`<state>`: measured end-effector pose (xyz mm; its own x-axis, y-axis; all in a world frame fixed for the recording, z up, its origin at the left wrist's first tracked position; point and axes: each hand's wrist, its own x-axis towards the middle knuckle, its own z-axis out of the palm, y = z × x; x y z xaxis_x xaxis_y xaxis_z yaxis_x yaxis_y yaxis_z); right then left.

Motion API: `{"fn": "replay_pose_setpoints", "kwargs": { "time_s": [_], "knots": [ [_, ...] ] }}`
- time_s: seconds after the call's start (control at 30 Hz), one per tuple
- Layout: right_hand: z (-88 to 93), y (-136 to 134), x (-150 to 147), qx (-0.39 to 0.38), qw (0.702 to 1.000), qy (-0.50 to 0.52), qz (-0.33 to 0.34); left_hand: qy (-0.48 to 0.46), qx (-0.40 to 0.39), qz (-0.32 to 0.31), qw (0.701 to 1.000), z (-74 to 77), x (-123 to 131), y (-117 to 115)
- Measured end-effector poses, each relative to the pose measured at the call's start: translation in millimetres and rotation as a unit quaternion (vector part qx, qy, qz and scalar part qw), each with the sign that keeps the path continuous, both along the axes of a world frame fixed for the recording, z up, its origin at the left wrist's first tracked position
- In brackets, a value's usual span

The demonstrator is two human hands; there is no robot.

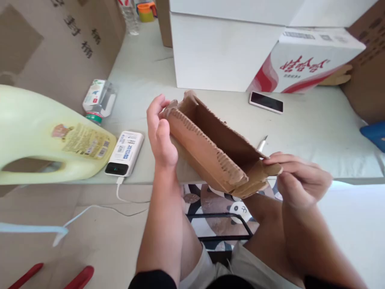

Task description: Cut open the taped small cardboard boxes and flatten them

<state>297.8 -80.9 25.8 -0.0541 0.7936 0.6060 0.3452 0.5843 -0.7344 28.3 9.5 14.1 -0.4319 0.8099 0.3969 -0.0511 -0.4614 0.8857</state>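
A narrow brown cardboard box (198,146) with a torn, ragged open top is held tilted over the table's front edge. My left hand (162,136) grips its far left end, thumb on the near side and some fingers hidden behind it. At the near right end, my right hand (300,176) pinches a torn flap (272,169) between thumb and fingers. The inside of the box is dark, and I see nothing in it. Just beyond the right hand lies a white pen-like tool (262,143) with a thin dark tip, partly hidden by the box.
A phone (266,102) lies beyond the box, before white cartons (222,52). On the left stand a white power bank (124,154) with a cable, a large yellow jug (51,136), a clear bottle (102,98) and a big cardboard box (60,44). A blue object (374,136) sits far right.
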Motion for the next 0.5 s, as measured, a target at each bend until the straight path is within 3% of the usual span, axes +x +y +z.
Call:
{"fn": "replay_pose_setpoints", "kwargs": {
  "time_s": [0.13,0.2,0.33,0.43,0.5],
  "knots": [
    [-1.3,3,10,0.077,0.996,-0.032,0.016,0.211,0.072,-0.020,0.975,0.0,16,3],
    [-5.7,4,18,0.084,0.996,-0.040,-0.002,0.249,0.067,0.004,0.966,0.2,23,6],
    [-22.5,2,31,0.070,0.995,-0.062,-0.023,0.164,0.067,0.057,0.983,8.8,42,10],
    [-35.3,6,34,0.046,0.996,-0.074,-0.030,0.053,0.025,0.064,0.996,15.4,59,10],
    [-41.3,10,35,0.047,0.994,-0.089,-0.033,0.035,0.033,0.067,0.997,13.9,65,10]
  ]
}}
